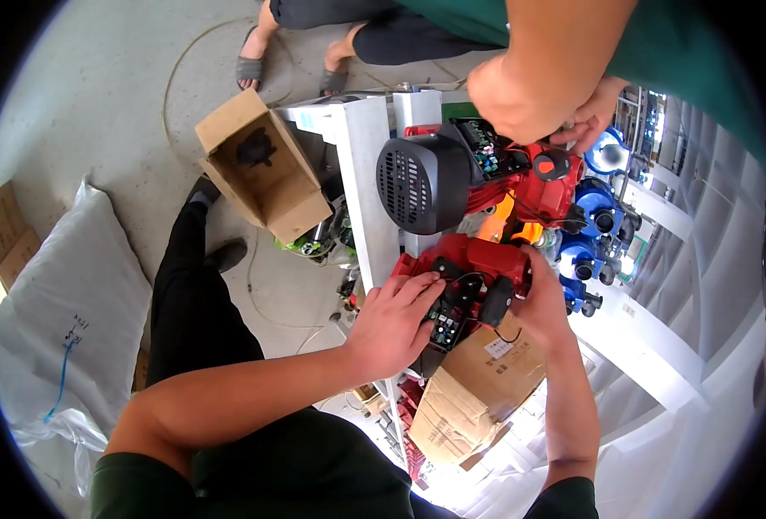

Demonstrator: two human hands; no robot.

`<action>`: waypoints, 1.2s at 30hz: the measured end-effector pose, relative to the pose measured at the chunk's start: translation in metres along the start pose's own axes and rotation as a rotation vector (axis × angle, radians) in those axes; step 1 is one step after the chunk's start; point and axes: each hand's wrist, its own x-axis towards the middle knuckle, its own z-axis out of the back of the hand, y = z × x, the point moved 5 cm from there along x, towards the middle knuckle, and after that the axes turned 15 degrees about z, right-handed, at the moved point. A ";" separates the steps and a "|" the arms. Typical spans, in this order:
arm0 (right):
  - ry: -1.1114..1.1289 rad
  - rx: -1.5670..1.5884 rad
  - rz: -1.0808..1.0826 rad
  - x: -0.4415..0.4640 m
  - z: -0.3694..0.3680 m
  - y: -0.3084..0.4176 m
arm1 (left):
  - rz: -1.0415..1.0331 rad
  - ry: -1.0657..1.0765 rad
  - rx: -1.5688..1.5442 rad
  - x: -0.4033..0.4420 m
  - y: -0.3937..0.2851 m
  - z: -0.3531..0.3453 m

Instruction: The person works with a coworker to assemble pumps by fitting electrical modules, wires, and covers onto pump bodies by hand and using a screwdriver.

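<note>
A red water pump (487,253) with an opened black control box lies in front of me, its green circuit board (445,331) and thin wires exposed. My left hand (392,329) rests on the edge of that box, fingers stretched out and touching it. On the pump's other side, my right hand (540,298) is wrapped round the red body near a black cylindrical part (496,301). Its fingertips are partly hidden behind the pump. Just beyond sits a second red pump (552,195) with a round black vented cover (413,186) and an open board box.
A co-worker's hands (521,99) are over the second pump. Several blue pumps (597,208) stand at the right. An open cardboard box (275,195) holds a black part. A closed carton (478,381) is beside my pump. A white sack (63,320) lies left.
</note>
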 end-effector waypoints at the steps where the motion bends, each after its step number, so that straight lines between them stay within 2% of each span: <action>1: -0.004 0.013 0.010 0.000 -0.001 0.001 | -0.013 -0.030 -0.008 -0.001 0.001 0.002; 2: -0.007 -0.022 0.013 -0.002 0.000 0.004 | -0.026 -0.060 -0.018 -0.002 0.001 0.004; 7: -0.136 -0.207 0.092 -0.037 0.018 0.016 | 0.205 0.089 -0.071 -0.002 0.005 0.002; 10: -0.260 -0.124 0.070 -0.088 0.021 0.013 | 0.293 0.147 -0.047 -0.009 -0.007 0.007; 14: -0.437 -0.152 0.140 -0.184 0.015 -0.008 | 0.072 -0.004 0.042 -0.023 -0.015 -0.002; 17: -0.567 -0.134 0.131 -0.248 -0.008 -0.023 | -0.157 -0.085 0.313 -0.037 -0.024 -0.009; 18: -0.609 -0.130 0.141 -0.264 -0.022 -0.030 | -0.174 -0.080 0.363 -0.042 -0.027 -0.010; 23: -0.855 -0.019 0.089 -0.289 -0.042 -0.026 | -0.125 -0.085 0.390 -0.060 -0.047 -0.002; 26: -0.837 -0.042 0.021 -0.297 -0.043 -0.027 | -0.101 -0.115 0.317 -0.058 -0.034 -0.010; 30: -0.888 -0.005 -0.014 -0.299 -0.040 -0.023 | 0.068 -0.073 0.244 -0.050 -0.027 -0.020; 33: -0.945 0.016 -0.036 -0.302 -0.045 -0.027 | -0.111 -0.359 0.257 -0.034 -0.043 -0.021; 36: -0.985 0.002 -0.037 -0.302 -0.043 -0.029 | -0.024 -0.354 0.167 -0.005 -0.072 -0.033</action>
